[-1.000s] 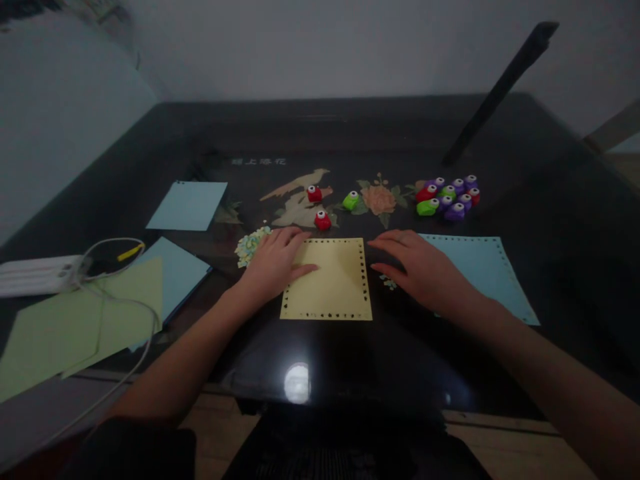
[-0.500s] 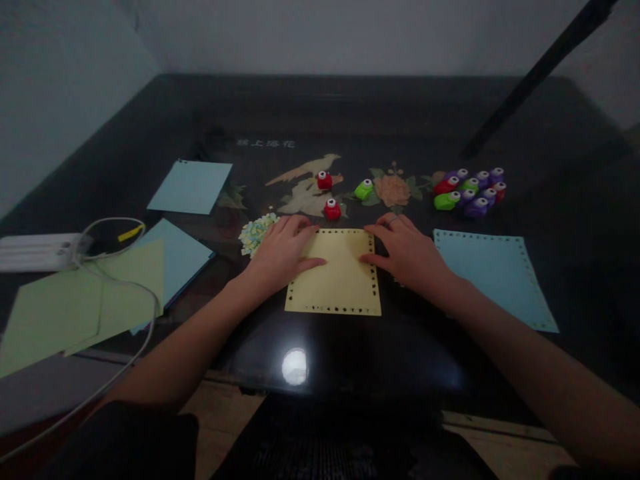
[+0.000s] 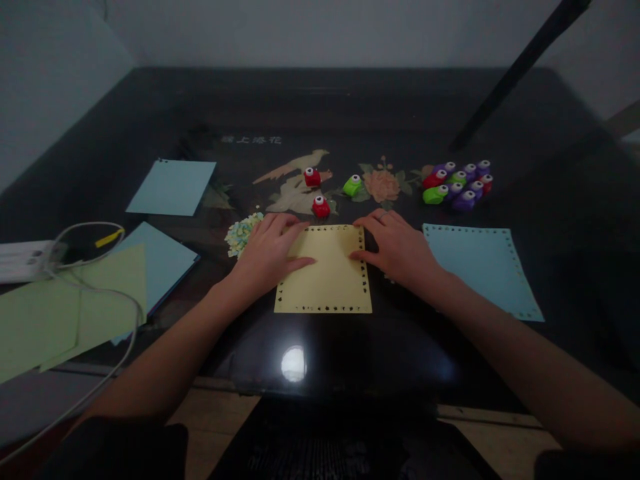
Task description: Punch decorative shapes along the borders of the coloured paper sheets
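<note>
A yellow paper sheet (image 3: 325,273) with small punched holes along its edges lies flat before me. My left hand (image 3: 273,248) rests on its upper left side, thumb and fingers apart. Over the upper right side lies my right hand (image 3: 393,245), a ring on one finger, thumb and fingers also apart. Beyond the sheet stand a red punch (image 3: 321,207), another red punch (image 3: 313,177) and a green punch (image 3: 353,186). A pile of paper bits (image 3: 242,235) sits beside my left hand.
At right are a hole-edged blue sheet (image 3: 480,267) and a cluster of colored punches (image 3: 465,199). To the left lie a blue sheet (image 3: 175,188), more blue sheets (image 3: 160,257), green sheets (image 3: 113,293), a white power strip (image 3: 23,261) and a cable (image 3: 127,363).
The whole view has shifted slightly, so things appear farther left. Both hands keep their places on the yellow sheet.
</note>
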A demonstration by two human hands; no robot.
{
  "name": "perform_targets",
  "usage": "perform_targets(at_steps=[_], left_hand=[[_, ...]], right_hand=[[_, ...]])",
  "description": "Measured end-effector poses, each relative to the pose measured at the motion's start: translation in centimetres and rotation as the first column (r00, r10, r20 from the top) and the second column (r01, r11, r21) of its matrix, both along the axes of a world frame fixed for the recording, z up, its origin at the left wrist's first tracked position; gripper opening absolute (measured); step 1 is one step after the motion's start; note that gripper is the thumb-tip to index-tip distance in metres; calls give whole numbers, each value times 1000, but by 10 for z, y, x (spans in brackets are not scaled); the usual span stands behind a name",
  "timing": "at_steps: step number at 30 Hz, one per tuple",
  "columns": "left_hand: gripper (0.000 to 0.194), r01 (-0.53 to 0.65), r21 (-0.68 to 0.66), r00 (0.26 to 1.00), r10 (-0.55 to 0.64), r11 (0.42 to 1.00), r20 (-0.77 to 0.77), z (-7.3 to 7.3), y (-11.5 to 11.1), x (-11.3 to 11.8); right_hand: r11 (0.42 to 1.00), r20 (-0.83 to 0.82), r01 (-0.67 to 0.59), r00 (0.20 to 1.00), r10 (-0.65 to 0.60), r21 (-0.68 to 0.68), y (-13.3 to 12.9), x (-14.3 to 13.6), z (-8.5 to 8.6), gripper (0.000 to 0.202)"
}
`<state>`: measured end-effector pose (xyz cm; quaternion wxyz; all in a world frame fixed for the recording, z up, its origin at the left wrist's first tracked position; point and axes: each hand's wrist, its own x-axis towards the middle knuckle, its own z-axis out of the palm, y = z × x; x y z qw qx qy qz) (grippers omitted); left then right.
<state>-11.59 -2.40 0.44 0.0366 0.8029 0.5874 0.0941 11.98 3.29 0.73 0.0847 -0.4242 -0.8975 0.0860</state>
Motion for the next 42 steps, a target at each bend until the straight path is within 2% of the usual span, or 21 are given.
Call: perform_targets(at_steps=[5, 8, 11, 14, 17, 20, 22, 24, 27, 30, 32, 34, 37, 42], left_hand=[[55, 16, -6, 996, -15, 1000, 93, 1, 1, 1], [45, 25, -1, 982, -24, 1000, 189, 4, 1, 3], [36, -20, 36, 962, 9, 999, 274, 8, 1, 3], [33, -101, 57, 923, 72, 993, 377, 10, 2, 2], [35, -159, 22, 814, 118, 987, 568, 11, 4, 0], [33, -214, -20, 658, 159, 977, 736, 9, 6, -2], [28, -253, -51, 567, 190, 966, 802, 8, 8, -3], [32, -261, -91, 496, 214, 961, 842, 5, 9, -5], [43, -229, -146, 438, 236, 962, 867, 1, 9, -5], [46, -121, -220, 445, 251, 968, 860, -1, 7, 0], [44, -12, -262, 510, 232, 965, 828, -1, 6, 5], [39, 49, -280, 603, 195, 959, 773, 2, 4, 9], [34, 19, -258, 671, 179, 966, 720, 7, 5, 9], [29, -107, -196, 606, 220, 975, 765, 9, 12, -4]], right_hand=[[998, -107, 20, 994, -26, -61, 2, -3, -2, 32], [992, -212, 9, 977, -37, -128, 5, -5, -5, 24], [980, -313, 1, 948, -65, -200, 8, -7, -4, 17], [933, -439, -21, 886, -149, -359, 9, -7, 0, 17], [808, -539, -110, 796, -277, -578, 10, -4, 6, 20], [689, -579, -179, 705, -408, -703, 13, 1, 11, 24], [670, -608, -186, 635, -477, -719, 16, 6, 15, 27], [673, -635, -172, 557, -536, -719, 20, 11, 20, 30], [677, -653, -131, 445, -613, -724, 24, 19, 30, 30], [677, -654, -73, 353, -669, -732, 23, 32, 36, 30], [671, -644, -37, 326, -692, -740, 19, 42, 36, 31], [662, -631, -20, 323, -705, -749, 13, 52, 34, 31], [634, -611, -25, 299, -733, -773, 3, 65, 29, 33], [592, -590, -79, 249, -768, -802, -10, 73, 23, 35]])
